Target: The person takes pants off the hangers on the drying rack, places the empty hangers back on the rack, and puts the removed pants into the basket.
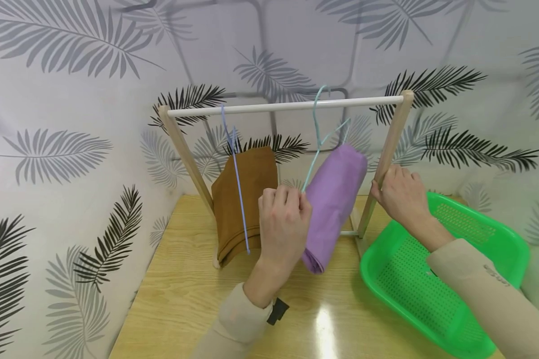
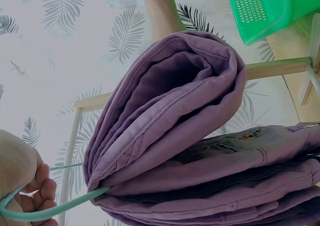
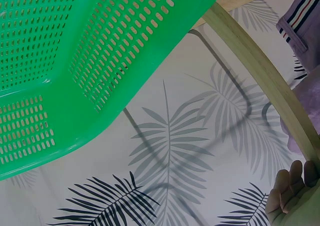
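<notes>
A wooden rack with a white top rail (image 1: 287, 106) stands on the table. From the rail hangs a teal hanger (image 1: 316, 119) carrying folded purple trousers (image 1: 334, 199), tilted in the head view. My left hand (image 1: 284, 224) grips the near end of that hanger, where its curved teal wire (image 2: 60, 210) passes by my curled fingers (image 2: 47, 190). My right hand (image 1: 402, 192) holds the rack's right wooden post (image 1: 388, 144), its fingers (image 3: 296, 178) wrapped at the post. Left of the purple trousers, a folded brown garment (image 1: 247, 189) hangs on a blue hanger (image 1: 240, 194).
A green perforated basket (image 1: 413, 319) sits at the table's right side, under my right forearm. Leaf-patterned fabric (image 1: 72, 149) covers the wall behind and to the left. The wooden table (image 1: 175, 294) runs beneath the rack.
</notes>
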The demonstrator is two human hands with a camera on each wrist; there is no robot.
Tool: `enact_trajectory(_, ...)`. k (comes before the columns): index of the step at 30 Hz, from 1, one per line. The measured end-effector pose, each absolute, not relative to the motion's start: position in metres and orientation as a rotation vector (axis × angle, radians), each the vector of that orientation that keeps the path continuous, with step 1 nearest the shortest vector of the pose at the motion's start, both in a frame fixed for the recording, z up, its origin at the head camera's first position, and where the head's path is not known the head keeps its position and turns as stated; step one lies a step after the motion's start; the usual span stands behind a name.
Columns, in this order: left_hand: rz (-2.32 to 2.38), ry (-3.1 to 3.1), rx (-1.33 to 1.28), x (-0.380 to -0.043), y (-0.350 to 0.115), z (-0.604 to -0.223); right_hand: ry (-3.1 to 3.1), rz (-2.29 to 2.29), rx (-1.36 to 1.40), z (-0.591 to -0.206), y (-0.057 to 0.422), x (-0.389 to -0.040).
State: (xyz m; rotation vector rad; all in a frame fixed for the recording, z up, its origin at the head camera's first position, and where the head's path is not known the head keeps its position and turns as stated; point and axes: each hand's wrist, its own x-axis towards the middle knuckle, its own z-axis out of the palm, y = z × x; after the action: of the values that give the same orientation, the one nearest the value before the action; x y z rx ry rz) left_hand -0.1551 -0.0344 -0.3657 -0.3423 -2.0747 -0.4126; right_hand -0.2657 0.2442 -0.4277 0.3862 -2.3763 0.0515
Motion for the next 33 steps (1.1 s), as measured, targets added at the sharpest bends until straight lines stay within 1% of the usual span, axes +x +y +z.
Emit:
enact_trajectory(13,-0.408,-2.083,-0.383,-0.144,-0.033,-0.390,-2.366,0.052,0.394,-0.427,0.245,-0.266)
enact_trajectory(21,-0.393,-2.092,-0.387,-0.139,-0.035,-0.399,-2.495,0.076,0.393,-0.418,0.246,-0.263)
enact_trajectory(29,-0.459,-2.098,-0.402,-0.136,-0.035,-0.403,-2.715,0.108,0.427,-0.413,0.258,-0.247)
enact_trajectory(33,-0.458,-2.099,-0.405,-0.135,-0.035,-0.403,-2.742,0.293,0.406,-0.418,0.260,-0.231)
